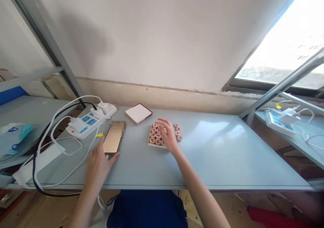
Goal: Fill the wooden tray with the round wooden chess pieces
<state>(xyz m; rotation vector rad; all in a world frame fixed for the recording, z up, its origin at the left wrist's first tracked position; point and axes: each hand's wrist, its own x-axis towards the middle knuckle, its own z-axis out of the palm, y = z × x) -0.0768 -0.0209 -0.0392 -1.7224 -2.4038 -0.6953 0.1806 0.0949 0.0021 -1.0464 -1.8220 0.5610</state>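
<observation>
Reaching hand: my right hand (169,137) is above the box (155,145), with the forearm coming from the near right side.
State of right hand: it is loosely open, the fingers parted and lightly bent; whether a fingertip touches a piece, I cannot tell.
Boxed pieces: the round, red-marked pieces (153,134) stand close together inside the box, directly under and to the left of my fingers; my hand hides some of them.
Loose pieces: a few similar loose pieces (177,133) lie on the surface (212,153), just beyond the right side of the box, beside the back of my right hand.
Main relation: my fingers point away and to the left, over the box, so the loose pieces are on the opposite side, to the right of the hand.
Long axis: the loose pieces make an uneven line running from far to near, roughly along the right side of the box.
Nearer hand: the right one; my left hand (100,159) is well apart, gripping the near end of the phone (112,141).
Square lid: the lid (138,113) lies beyond the box, to its left.
</observation>
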